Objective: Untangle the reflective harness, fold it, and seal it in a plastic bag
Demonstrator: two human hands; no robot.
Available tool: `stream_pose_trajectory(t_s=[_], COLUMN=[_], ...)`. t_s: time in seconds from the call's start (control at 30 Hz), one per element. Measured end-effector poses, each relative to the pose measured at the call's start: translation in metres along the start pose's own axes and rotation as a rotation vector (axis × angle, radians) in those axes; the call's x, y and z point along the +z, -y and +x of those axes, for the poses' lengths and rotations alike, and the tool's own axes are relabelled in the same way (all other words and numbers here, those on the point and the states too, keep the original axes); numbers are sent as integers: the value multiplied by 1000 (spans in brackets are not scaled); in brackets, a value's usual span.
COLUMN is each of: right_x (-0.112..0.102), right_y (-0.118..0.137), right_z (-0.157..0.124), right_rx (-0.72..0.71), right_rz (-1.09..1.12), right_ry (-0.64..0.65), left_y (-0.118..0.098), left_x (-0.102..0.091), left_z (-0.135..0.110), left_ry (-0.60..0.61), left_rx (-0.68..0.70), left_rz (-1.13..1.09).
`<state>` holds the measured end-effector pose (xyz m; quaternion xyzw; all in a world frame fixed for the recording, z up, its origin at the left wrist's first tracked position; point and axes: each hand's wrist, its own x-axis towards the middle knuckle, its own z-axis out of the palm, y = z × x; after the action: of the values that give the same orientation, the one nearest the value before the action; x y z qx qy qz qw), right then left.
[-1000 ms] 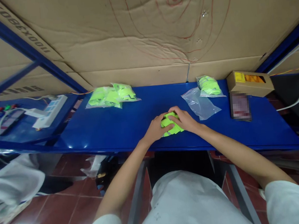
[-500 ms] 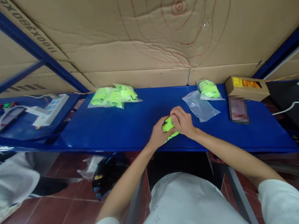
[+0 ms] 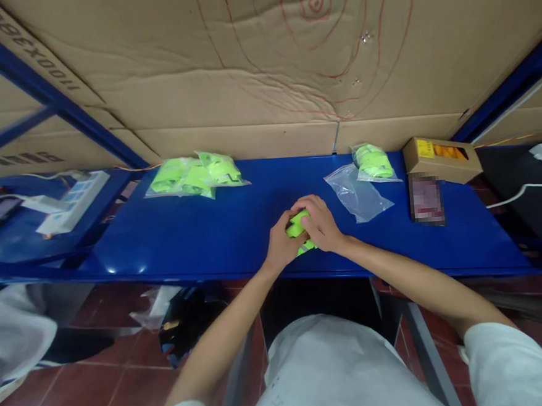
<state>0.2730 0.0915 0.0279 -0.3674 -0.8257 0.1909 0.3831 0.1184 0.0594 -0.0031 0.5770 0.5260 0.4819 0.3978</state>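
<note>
A folded bundle of neon-yellow reflective fabric point(image 3: 297, 226) is between my two hands, just above or on the blue table near its front edge. A grey strip shows on its lower part. My left hand point(image 3: 280, 242) wraps around its left side, fingers curled over. From the right and above, my right hand point(image 3: 323, 225) closes over the far side, its thumb pressed on the fabric. Much of the bundle is hidden by my fingers. A clear zip bag point(image 3: 361, 198), flat and apparently with nothing in it, lies to the right of my right hand.
On the blue table point(image 3: 218, 237), several bagged neon-yellow bundles point(image 3: 195, 176) lie back left, another bagged bundle point(image 3: 374, 161) back right. A cardboard box point(image 3: 444, 159) and a pixelated phone-shaped object point(image 3: 427, 199) are at right. A power strip point(image 3: 73, 203) is at left; a cardboard wall point(image 3: 245, 106) stands behind.
My right hand has shifted further over the bundle's far side, its thumb now on the fabric. Both hands still grip the bundle. The whole view has shifted slightly.
</note>
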Motion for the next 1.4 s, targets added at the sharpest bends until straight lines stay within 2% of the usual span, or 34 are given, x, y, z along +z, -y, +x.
stream_pose_trajectory(t_s=[0.1, 0.2, 0.27, 0.33, 0.47, 0.6, 0.73, 0.87, 1.03, 1.1, 1.27, 1.4], right_x=[-21, -57, -78, -88, -83, -72, -67, -59, -50, -50, -55, -58], right_y=[-9, -33, -54, -74, -93, -84, -61, -44, -40, -41, -45, -45], right_z=[14, 40, 62, 83, 108, 103, 74, 47, 32, 30, 30, 31], right_rx=[90, 344, 558, 706, 811, 728, 471, 243, 156, 148, 170, 174], right_rz=[-106, -307, -438, -525, -591, -572, -441, -247, -88, -47, 12, 31], right_ry=[49, 0, -37, -7, 121, 206, 200, 141, 56, 39, -17, 4], left_y=[-1, -8, -16, -23, -27, -15, -10, -24, -44, -47, -36, -28], left_x=[-2, -14, -27, -40, -51, -48, -44, -42, -40, -36, -28, -27], left_z=[3, 21, 46, 79, 134, 149, 137, 115, 89, 85, 93, 100], left_ry=[-35, -75, -122, -165, -132, -56, 71, 233, 398, 399, 253, 239], left_rx=[-62, -139, -165, -163, -187, -268, -326, -364, -401, -407, -402, -413], left_rz=[-86, -206, -290, -357, -479, -555, -622, -652, -649, -639, -585, -505])
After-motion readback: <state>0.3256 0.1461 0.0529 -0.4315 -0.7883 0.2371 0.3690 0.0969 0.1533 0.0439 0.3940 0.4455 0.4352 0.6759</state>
